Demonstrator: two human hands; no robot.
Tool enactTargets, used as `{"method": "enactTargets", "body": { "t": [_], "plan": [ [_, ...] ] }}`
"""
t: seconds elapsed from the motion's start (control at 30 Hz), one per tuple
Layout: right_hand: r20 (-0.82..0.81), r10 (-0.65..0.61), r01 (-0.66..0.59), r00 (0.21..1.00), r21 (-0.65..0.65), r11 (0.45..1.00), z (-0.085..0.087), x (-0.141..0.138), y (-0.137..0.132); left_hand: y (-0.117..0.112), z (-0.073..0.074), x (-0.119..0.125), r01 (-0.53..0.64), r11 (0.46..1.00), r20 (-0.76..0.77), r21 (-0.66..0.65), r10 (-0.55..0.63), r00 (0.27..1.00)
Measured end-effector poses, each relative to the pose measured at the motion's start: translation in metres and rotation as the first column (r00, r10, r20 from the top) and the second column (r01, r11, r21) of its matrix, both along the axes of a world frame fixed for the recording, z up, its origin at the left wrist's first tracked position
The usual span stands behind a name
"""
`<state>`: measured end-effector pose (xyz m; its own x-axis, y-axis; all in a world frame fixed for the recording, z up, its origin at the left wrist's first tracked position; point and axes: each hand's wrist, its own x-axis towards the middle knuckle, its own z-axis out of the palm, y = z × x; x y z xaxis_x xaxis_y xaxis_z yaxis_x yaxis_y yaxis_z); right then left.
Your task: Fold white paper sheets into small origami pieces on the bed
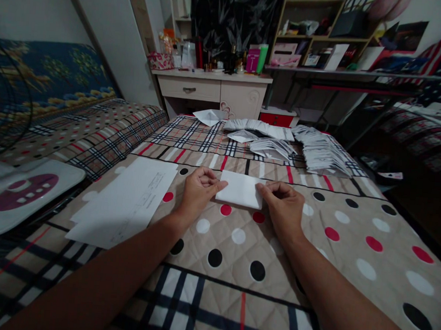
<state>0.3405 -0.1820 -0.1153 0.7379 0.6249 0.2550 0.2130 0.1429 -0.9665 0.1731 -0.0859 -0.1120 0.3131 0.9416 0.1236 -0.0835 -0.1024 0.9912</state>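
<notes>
A folded sheet of white paper [240, 189] lies just over the dotted bedspread, held at both ends. My left hand [201, 189] pinches its left edge between thumb and curled fingers. At the opposite edge, my right hand [284, 204] grips the paper the same way, thumb on top. To the left of my left forearm rests a stack of white paper sheets [128, 199], with some faint print on the top one. Beyond the hands, folded paper pieces [272, 148] lie bunched together, with a longer row of folded papers [320, 150] to their right.
The quilted bedspread [233, 255] has dots, stripes and plaid. One loose folded paper [210, 116] sits near its far edge. A white dresser [243, 92] with bottles stands behind the bed. At left is a white board with a purple print [25, 193].
</notes>
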Motion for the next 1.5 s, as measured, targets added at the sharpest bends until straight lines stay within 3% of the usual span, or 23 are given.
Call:
{"method": "enactTargets", "body": {
  "t": [0.23, 0.33, 0.43, 0.53, 0.67, 0.83, 1.0, 1.17, 1.33, 1.43, 1.5],
  "plan": [
    [-0.076, 0.011, -0.008, 0.997, 0.037, 0.999, 0.000, 0.000, 0.001, 0.000, 0.000, -0.001, 0.058, 0.998, -0.001, -0.003, -0.058, 0.998],
    [-0.052, 0.037, -0.036, 0.998, 0.020, 0.999, -0.002, 0.001, 0.003, 0.001, -0.003, -0.002, 0.047, 0.998, -0.097, 0.039, -0.043, 0.994],
    [0.051, 0.073, -0.071, 0.996, -0.050, 0.996, -0.006, 0.005, 0.005, 0.003, -0.006, -0.003, 0.057, 0.982, -0.255, 0.178, -0.010, 0.967],
    [0.208, 0.101, -0.062, 0.973, -0.188, 0.980, -0.010, 0.009, 0.007, 0.002, -0.007, -0.003, 0.101, 0.936, -0.411, 0.337, 0.050, 0.910],
    [0.422, 0.142, 0.024, 0.895, -0.365, 0.931, -0.010, 0.011, 0.007, 0.000, -0.006, -0.001, 0.180, 0.838, -0.592, 0.515, 0.196, 0.782],
    [0.500, 0.168, 0.077, 0.850, -0.434, 0.898, -0.005, 0.009, 0.006, -0.005, -0.005, 0.001, 0.305, 0.719, -0.676, 0.625, 0.303, 0.672],
    [0.520, 0.184, 0.077, 0.834, -0.440, 0.895, -0.005, 0.009, 0.006, -0.003, -0.008, -0.001, 0.324, 0.731, -0.717, 0.601, 0.314, 0.622],
    [0.539, 0.182, 0.100, 0.822, -0.452, 0.887, -0.004, 0.009, 0.006, 0.016, -0.012, -0.013, 0.412, 0.794, -0.769, 0.447, 0.105, 0.630],
    [0.556, 0.213, 0.102, 0.804, -0.480, 0.871, -0.006, 0.009, 0.006, 0.032, -0.006, -0.025, 0.568, 0.762, -0.832, 0.311, -0.071, 0.551],
    [0.521, 0.220, 0.080, 0.825, -0.492, 0.867, -0.006, 0.013, 0.005, 0.033, 0.001, -0.027, 0.603, 0.753, -0.857, 0.263, -0.106, 0.505],
    [0.551, 0.155, 0.127, 0.820, -0.440, 0.889, -0.004, 0.012, 0.002, 0.032, 0.004, -0.027, 0.594, 0.764, -0.860, 0.250, -0.106, 0.498]
  ]
}}
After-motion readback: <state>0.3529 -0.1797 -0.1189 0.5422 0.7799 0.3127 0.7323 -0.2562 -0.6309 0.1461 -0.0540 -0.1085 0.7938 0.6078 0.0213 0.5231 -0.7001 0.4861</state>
